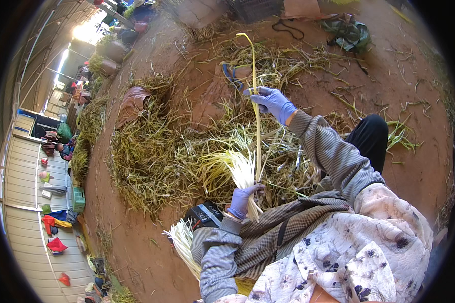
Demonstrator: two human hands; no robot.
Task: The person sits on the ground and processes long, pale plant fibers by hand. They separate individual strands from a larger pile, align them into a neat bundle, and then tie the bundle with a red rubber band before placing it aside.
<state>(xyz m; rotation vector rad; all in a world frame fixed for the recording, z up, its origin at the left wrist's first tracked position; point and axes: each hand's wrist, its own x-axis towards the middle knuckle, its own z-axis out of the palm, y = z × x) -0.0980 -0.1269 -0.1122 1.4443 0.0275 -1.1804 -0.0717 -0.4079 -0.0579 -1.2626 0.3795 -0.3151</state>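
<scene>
And there was the left hand (243, 201), gloved in pale purple, its fingers wrapped tight around the bundle (241, 169) of white stalks, low down, with the cut-looking ends poking out below the grip. Up top came the right hand (273, 102), gloved to match, thumb and fingers clamped on one long stalk (258, 136)! That stalk ran almost straight, its yellowish tip bent over to the left above the right hand, its lower end reaching down beside the bundle, close to the left hand (whether the left fingers touched it, I could not tell). The bundle leaned up and to the left, its loose yellow-green leaves spilling over the near edge of the heap (156, 161). And what a heap, a tangled spread of green and straw-coloured leaves across the middle of the reddish-brown floor (419, 171)! Just beside the left forearm sat a black box (206, 215), and next to it lay a second bundle (183, 245) of white stalks, partly hidden by the grey checked sleeve. A brown sheet (133, 103) poked out at the heap's upper left edge, a dark green bag (347, 34) lay toward the floor's far edge, and a green crate (79, 200) stood along the floor's left edge, near the panelled wall (28, 177).
</scene>
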